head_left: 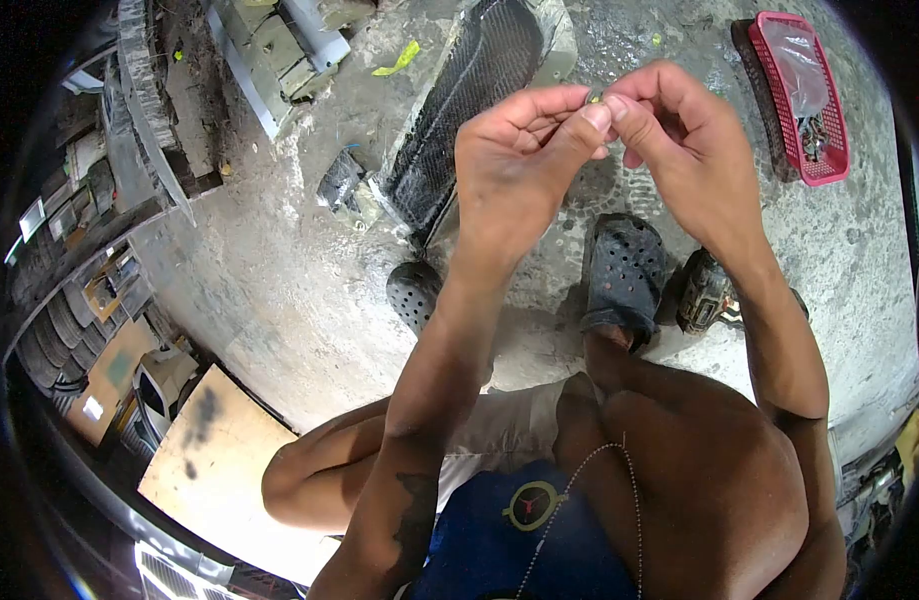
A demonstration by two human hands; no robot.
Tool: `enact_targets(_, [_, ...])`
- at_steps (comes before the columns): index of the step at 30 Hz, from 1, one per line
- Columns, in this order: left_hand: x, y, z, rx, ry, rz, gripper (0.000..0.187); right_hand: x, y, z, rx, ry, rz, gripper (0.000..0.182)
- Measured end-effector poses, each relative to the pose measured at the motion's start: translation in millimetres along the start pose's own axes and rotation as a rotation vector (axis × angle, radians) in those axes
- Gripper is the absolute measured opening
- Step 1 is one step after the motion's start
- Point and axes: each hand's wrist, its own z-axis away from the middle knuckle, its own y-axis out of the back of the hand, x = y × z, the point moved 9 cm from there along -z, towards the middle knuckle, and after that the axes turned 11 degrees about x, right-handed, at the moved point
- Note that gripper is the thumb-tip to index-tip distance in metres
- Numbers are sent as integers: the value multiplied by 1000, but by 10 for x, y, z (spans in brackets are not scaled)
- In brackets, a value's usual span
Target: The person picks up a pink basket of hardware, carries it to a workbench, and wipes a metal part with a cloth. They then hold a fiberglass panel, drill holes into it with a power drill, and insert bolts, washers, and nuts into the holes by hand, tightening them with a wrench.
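Note:
My left hand (514, 165) and my right hand (691, 150) meet fingertip to fingertip above the floor. Pinched between both thumbs and forefingers is a tiny piece with a yellow-green spot (595, 99); its kind is too small to make out. Beneath and to the left of the hands lies a long black panel with a carbon-fibre weave (459, 100), pale along its edges. A cordless drill (706, 292), partly covered by my right forearm, rests on the floor beside my shoe.
A pink plastic basket (837, 130) at the upper right holds a clear bag (797, 75) and small metal parts. Scraps (341, 180) and a yellow-green strip (398, 59) lie left of the panel. A wooden board (214, 440) and stacked parts (64, 330) line the left side.

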Motion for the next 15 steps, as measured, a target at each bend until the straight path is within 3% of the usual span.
enact_targets(4, [-72,16,-33,5,75,87,20,22,-11,-6,-34,-47,-101,15])
enact_targets(7, [-146,26,-46,14,156,66,21,31,-12,8,-45,-40,12,16])
enact_targets(13, [-108,-22,-44,10,137,129,19,24,153,-66,150,-1,8,20])
enact_targets(15, [-80,-75,-11,-32,157,186,20,-90,196,-81,251,82,158,19])
